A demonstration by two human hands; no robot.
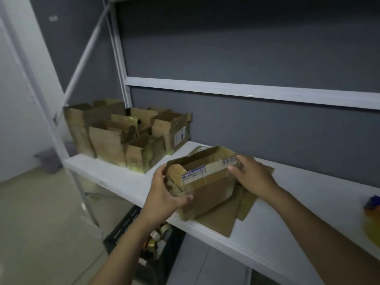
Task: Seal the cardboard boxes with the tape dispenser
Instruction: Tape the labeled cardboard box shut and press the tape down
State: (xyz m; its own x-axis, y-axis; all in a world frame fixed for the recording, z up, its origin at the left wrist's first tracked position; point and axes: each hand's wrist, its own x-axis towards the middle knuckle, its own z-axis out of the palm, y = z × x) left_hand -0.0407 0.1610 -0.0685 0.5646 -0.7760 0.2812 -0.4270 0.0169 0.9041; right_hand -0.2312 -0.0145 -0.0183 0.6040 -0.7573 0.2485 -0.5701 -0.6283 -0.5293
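Your left hand [164, 194] clasps the left end of the small cardboard box [207, 188], and your right hand [250, 175] pinches its right top rim. The box sits on flattened cardboard [222, 217] near the shelf's [123, 179] front edge. Press the flaps flat and square before reaching right for what looks like the tape dispenser [372, 205]. The white label strip [202, 171] is too small to read.
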